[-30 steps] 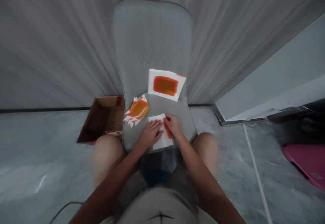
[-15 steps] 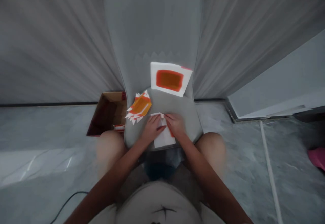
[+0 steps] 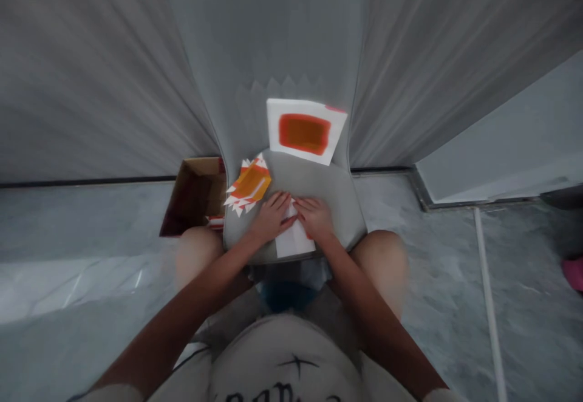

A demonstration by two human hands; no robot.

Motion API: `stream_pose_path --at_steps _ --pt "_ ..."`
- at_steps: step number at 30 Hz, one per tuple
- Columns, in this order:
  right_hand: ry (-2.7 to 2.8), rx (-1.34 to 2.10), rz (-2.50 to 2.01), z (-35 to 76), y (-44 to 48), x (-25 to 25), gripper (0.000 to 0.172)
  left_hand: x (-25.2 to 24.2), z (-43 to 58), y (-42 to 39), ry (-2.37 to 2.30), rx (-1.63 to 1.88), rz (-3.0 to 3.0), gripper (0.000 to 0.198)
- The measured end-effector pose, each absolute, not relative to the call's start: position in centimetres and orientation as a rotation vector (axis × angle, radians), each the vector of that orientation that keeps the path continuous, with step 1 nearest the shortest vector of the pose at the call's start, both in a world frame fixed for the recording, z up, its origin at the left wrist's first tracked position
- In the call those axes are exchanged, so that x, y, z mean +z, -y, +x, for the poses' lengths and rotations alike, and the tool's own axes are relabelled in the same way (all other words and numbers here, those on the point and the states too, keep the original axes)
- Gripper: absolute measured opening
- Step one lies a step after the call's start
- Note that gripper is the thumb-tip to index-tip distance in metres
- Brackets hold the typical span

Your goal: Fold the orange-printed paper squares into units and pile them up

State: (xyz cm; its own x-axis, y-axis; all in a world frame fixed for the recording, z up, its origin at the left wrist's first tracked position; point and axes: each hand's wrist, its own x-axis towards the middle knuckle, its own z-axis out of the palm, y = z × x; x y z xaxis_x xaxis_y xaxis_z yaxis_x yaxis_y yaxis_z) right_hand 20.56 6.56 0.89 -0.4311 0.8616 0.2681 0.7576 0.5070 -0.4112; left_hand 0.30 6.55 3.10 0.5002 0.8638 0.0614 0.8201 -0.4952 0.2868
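Note:
On the grey chair seat, a white paper sheet (image 3: 291,244) lies partly folded at the front edge, its top corners coming together between my hands. My left hand (image 3: 272,215) presses its left flap with the fingers close together. From the other side, my right hand (image 3: 314,217) has its fingers on the right flap, where a bit of orange shows at the edge. Fingertips of both hands nearly meet at the top of the sheet. Left of them rests a pile of folded orange-and-white papers (image 3: 249,183). A flat sheet with an orange-red rectangle (image 3: 304,133) leans against the chair back.
An open cardboard box (image 3: 184,198) stands on the floor left of the chair, with some red-and-white paper inside. My knees are on both sides of the seat. A pink object (image 3: 574,273) is at the far right.
The camera view has shifted slightly. Both hands remain on the sheet, and the fingers of my left hand now cover more of its top left corner.

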Motion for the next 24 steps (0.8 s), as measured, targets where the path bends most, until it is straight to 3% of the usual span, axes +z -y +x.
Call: stream_pose_path --at_steps 24 --pt "2.184 0.258 -1.506 20.9 -4.1 1.8 0.042 3.7 0.9 -5.6 -1.497 0.218 2.556 0.069"
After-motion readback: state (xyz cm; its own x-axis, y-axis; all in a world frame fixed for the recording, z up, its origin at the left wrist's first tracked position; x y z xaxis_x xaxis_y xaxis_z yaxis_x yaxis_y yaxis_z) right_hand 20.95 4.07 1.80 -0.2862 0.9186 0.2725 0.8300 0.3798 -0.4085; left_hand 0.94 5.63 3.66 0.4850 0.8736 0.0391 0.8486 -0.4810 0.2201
